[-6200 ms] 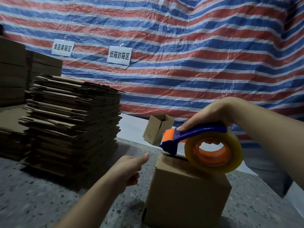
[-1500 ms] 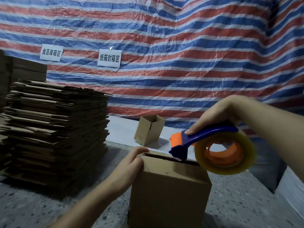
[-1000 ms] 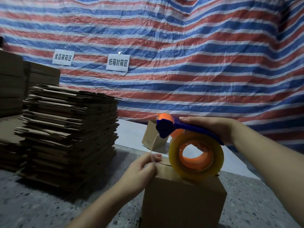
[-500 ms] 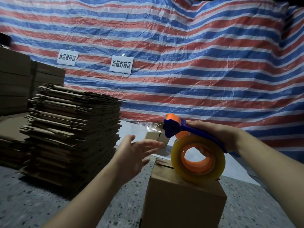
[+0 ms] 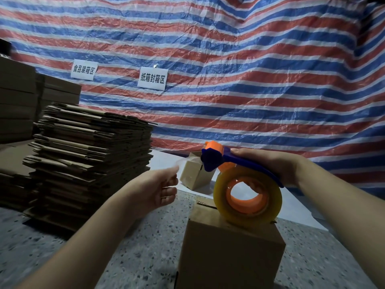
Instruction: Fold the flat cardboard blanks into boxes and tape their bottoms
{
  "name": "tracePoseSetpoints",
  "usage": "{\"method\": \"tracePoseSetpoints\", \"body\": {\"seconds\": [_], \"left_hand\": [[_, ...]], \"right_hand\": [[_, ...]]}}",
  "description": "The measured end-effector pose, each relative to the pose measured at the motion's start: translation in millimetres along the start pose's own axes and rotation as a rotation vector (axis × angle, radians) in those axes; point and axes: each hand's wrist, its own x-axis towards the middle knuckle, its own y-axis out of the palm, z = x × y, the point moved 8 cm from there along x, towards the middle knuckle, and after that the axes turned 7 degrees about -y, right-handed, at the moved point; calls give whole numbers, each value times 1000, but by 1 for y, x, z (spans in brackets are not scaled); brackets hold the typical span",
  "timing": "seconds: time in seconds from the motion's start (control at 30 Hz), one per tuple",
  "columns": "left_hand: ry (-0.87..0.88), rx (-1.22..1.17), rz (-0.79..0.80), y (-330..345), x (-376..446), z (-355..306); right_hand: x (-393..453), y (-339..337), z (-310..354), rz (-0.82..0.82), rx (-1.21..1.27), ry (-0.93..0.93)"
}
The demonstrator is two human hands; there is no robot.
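Clear tape [image 5: 188,161] stretches in a thin strip from the dispenser [image 5: 239,180] toward the left hand [image 5: 155,191], and this free strip is the main risk. It is sticky and not supported, so I judge it can fold on itself or stick to the left fingers [image 5: 169,187] if it goes slack. Then it will lie wrinkled on the seam and the bottom will not be closed well. A second risk is the box [image 5: 229,251] itself: it is light and nothing holds it now, so a hard pull on the roll may tip it or slide it on the bench [image 5: 125,247]. The flaps can also open again at the far edge, where a small gap shows.

The right hand [image 5: 268,165] grips the blue handle from above, palm down, and the roll rests on top of the box. The left hand is open, its fingers straight and pointing to the far right, its fingertips at the end of the strip; whether they touch it I cannot tell. This hand is apart from the box.

The box stands near the middle of the bench. The stack of flat blanks [image 5: 91,159] is to the left. One finished box [image 5: 195,174] lies further away.
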Motion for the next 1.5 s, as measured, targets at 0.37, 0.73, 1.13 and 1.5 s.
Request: {"method": "tracePoseSetpoints", "body": {"seconds": [0.37, 0.73, 1.13, 1.5], "left_hand": [[53, 167, -90, -11, 12, 41], [-75, -78, 32, -19, 21, 72], [-235, 84, 74, -4, 43, 95], [-210, 103, 70, 3, 43, 105]], "right_hand": [[4, 3, 19, 39, -192, 160], [13, 4, 16, 66, -339, 232], [24, 9, 19, 89, -422, 318], [34, 12, 19, 104, -471, 341]]}}
